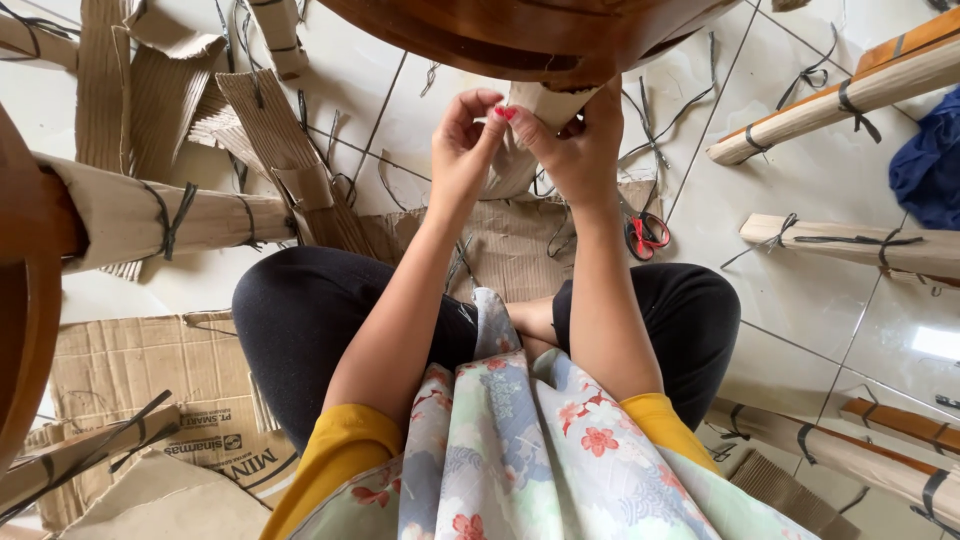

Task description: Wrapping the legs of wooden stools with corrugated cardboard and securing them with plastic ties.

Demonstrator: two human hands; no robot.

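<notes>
I sit cross-legged on a white tiled floor. Both my hands are raised in front of me at a paper-wrapped furniture leg point(527, 150) that hangs down from a dark brown wooden piece point(520, 35) at the top of the view. My left hand point(462, 150) pinches the brown wrapping from the left side. My right hand point(570, 145), with red nails, grips the wrapping from the right, fingertips meeting the left hand's at the top of the leg.
Red-handled scissors point(645, 235) lie on the floor right of my right arm. Wrapped wooden legs tied with black straps point(840, 100) lie at right and left point(160, 215). Corrugated cardboard scraps point(270, 130), flattened boxes point(130, 365) and a blue cloth point(930, 165) surround me.
</notes>
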